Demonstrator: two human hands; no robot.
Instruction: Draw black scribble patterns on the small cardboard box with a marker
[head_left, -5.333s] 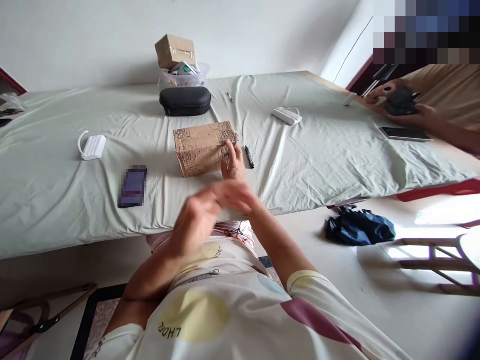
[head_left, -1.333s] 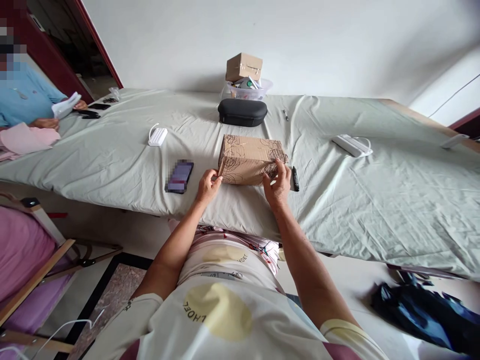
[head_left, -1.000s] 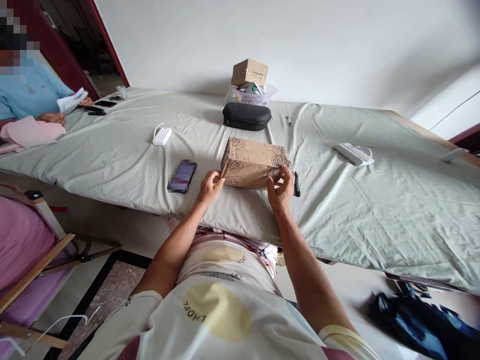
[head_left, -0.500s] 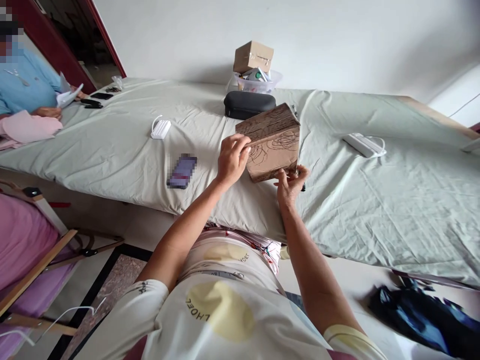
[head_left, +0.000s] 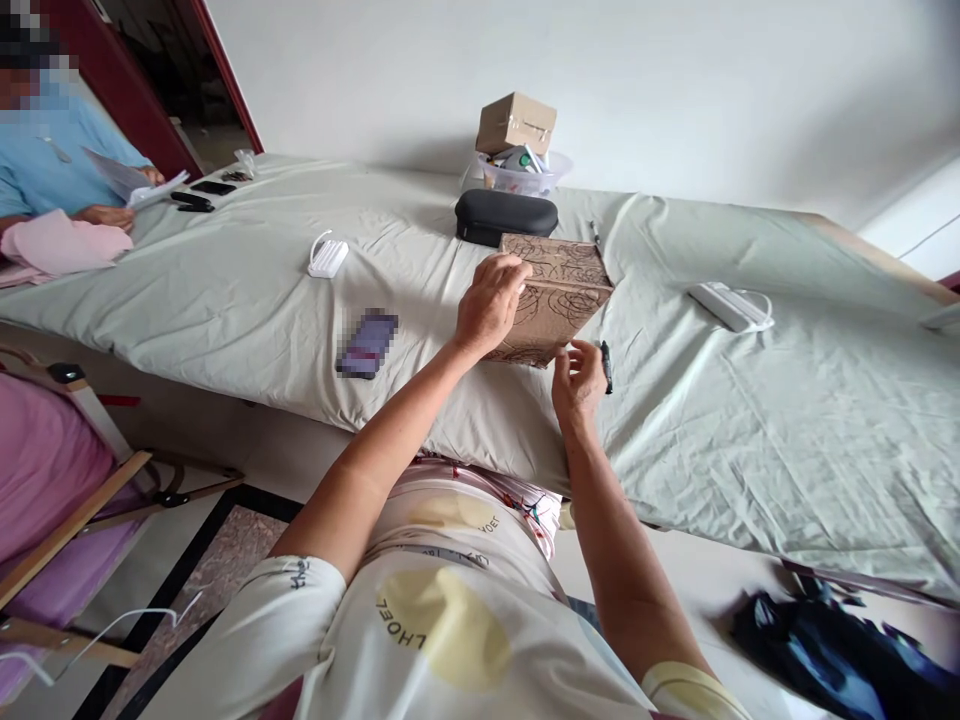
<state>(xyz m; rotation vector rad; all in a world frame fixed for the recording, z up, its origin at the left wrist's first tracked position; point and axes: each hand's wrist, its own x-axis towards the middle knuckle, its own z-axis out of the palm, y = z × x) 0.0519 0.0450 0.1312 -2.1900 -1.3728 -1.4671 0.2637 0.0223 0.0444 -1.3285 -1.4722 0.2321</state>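
A brown cardboard box (head_left: 555, 312) covered in looping black pen lines sits tilted on the cloth in front of me. My left hand (head_left: 491, 305) grips its left side, fingers bent over the upper edge and partly hiding that side. Close to the box's lower right corner is my right hand (head_left: 579, 385), its fingers curled. A black marker (head_left: 607, 368) sticks out along the outer side of those fingers, seemingly held by them. Whether the right fingertips touch the box is hard to see.
A pale green cloth covers the table (head_left: 810, 400). Behind the box are a black case (head_left: 506, 215) and a plastic basket (head_left: 525, 180) bearing a small carton (head_left: 517, 122). White devices (head_left: 328, 258) and a phone (head_left: 367, 343) lie around. At left, a person (head_left: 45, 160) holds papers.
The box has been turned and tipped, so its faces show at a different angle. My left hand has moved up and right with it; my right hand has drawn back slightly from its lower edge.
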